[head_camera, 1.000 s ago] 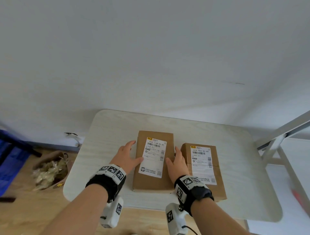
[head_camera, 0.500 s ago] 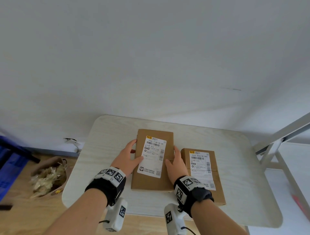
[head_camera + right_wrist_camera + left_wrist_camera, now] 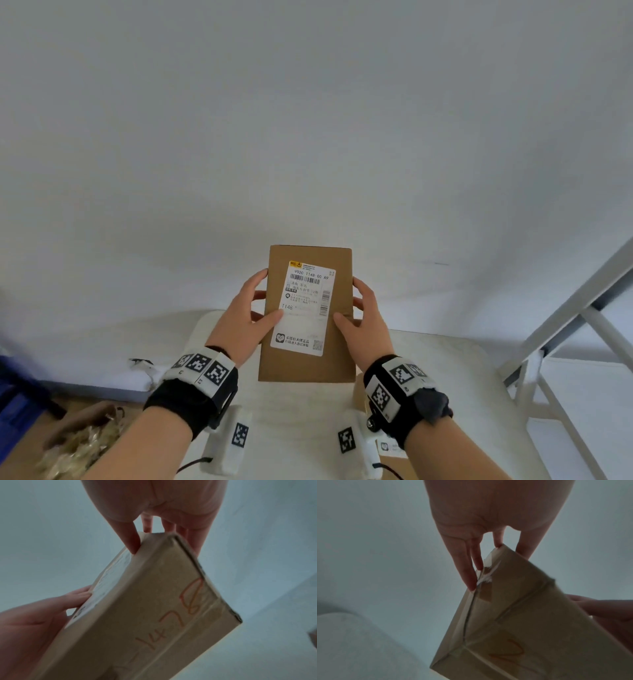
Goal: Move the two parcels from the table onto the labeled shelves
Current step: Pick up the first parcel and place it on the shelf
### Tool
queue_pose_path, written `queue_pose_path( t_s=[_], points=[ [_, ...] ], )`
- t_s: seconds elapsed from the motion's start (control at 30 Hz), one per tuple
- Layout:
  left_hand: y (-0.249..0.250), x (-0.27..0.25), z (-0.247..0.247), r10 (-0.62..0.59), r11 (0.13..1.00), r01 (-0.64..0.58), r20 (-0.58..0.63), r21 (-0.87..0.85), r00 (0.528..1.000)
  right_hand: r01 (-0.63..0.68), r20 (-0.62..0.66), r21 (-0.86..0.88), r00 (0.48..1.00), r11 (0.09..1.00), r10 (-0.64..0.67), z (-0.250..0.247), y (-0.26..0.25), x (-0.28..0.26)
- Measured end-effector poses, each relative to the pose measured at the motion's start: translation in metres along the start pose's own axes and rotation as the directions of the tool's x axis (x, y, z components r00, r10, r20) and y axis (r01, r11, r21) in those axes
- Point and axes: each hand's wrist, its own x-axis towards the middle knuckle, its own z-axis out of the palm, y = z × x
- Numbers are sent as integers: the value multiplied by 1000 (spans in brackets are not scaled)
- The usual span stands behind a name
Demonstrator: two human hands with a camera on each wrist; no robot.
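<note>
I hold a brown cardboard parcel point(image 3: 306, 363) up in front of the white wall, its white shipping label point(image 3: 305, 308) facing me. My left hand point(image 3: 255, 301) grips its left edge, thumb on the label and fingers round the back. My right hand point(image 3: 356, 303) grips the right edge the same way. In the left wrist view the left fingers point(image 3: 467, 568) lie along the parcel point(image 3: 513, 615). The right wrist view shows the parcel's side point(image 3: 154, 608) with orange handwriting. The second parcel point(image 3: 358, 394) lies on the table point(image 3: 301, 428), mostly hidden by my right wrist.
A pale metal shelf frame point(image 3: 565, 325) stands at the right, beside the table. On the wooden floor at the lower left sits a brown bag point(image 3: 78, 442) of loose scraps, with something blue point(image 3: 13, 401) behind it. The wall is close behind the table.
Both hands have lifted the left parcel off the table and raised it up towards the wall. The other parcel stays on the table.
</note>
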Motion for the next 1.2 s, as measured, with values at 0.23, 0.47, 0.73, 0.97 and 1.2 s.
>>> queue_pose_path(
  t_s=[0.23,0.47,0.73,0.97,1.2],
  points=[
    [69,-10,-27,184,982,-178,-111,63,977,187,-51,84,982,979,-184,-31,-58,-10],
    [121,-30,-47,305,952,-290,-202,101,931,335,-87,85,941,938,-328,-54,-103,-28],
    [150,-68,-58,376,926,-355,-260,125,889,425,-97,89,904,901,-417,-67,-129,-62],
    [159,-93,-64,402,915,-383,-252,124,880,435,-122,70,897,898,-425,-72,-138,-97],
    [164,-125,-74,459,889,-444,-210,114,863,432,-194,57,889,900,-415,-70,-143,-144]
  ],
)
